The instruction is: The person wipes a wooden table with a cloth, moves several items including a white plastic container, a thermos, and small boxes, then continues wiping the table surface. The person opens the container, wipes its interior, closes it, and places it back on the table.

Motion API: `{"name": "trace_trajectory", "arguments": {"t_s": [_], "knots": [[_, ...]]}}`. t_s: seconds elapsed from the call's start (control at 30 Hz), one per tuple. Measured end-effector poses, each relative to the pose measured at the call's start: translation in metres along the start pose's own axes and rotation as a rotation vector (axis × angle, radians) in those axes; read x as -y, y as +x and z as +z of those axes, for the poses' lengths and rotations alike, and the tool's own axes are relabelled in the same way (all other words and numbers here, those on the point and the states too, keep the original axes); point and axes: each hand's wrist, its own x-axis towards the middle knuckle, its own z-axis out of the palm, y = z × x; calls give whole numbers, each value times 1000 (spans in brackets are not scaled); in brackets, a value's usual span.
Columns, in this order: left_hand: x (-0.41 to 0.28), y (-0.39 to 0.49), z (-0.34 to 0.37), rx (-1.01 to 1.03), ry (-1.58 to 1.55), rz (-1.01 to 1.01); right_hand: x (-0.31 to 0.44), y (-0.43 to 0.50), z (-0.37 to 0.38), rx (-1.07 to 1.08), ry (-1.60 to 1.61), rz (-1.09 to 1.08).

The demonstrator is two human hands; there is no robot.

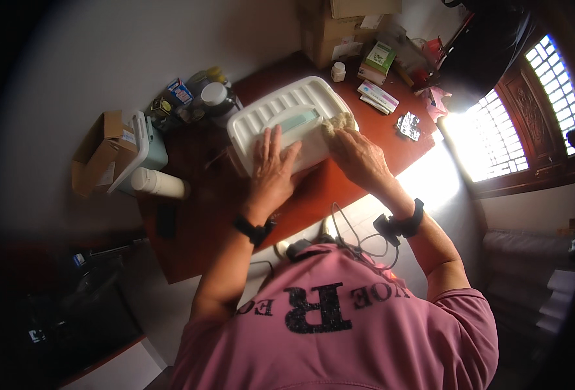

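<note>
A white plastic storage box with a ribbed lid (287, 105) stands on the reddish-brown table (180, 258). Set into the lid is a pale green handle (297, 121). My left hand (274, 168) lies on the near left part of the lid, fingers spread, with nothing in it. At the lid's right end, my right hand (363, 158) presses a beige cloth (337, 123) against the edge. The fingertips of that hand are partly hidden by the cloth. Both wrists wear black straps.
Left of the box are a cream bottle (158, 183), an open cardboard box (103, 151), a pale green bin (155, 146) and a white-lidded jar (217, 100). Behind and right stand cartons (346, 36), a small white bottle (338, 71) and a blister pack (408, 126). A cable (365, 243) hangs near my waist.
</note>
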Motion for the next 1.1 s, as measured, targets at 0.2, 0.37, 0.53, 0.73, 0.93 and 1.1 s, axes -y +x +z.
{"name": "trace_trajectory", "arguments": {"t_s": [0.2, 0.37, 0.53, 0.73, 0.93, 1.1], "knots": [[2, 7, 1, -1, -134, -57, 6, -15, 7, 48, 61, -149], [31, 35, -1, -85, -357, -175, 2, -15, 10, 65, 203, -101], [49, 63, 3, -74, -108, -58, -9, -22, 19, -160, 369, -132], [59, 87, 0, 132, -221, -174, -29, -30, 15, -268, 488, 52], [46, 94, -12, 28, -175, -119, -33, -32, 16, -271, 464, 41], [37, 101, -35, -73, -46, -68, -36, -31, 10, -335, 598, 85]]}}
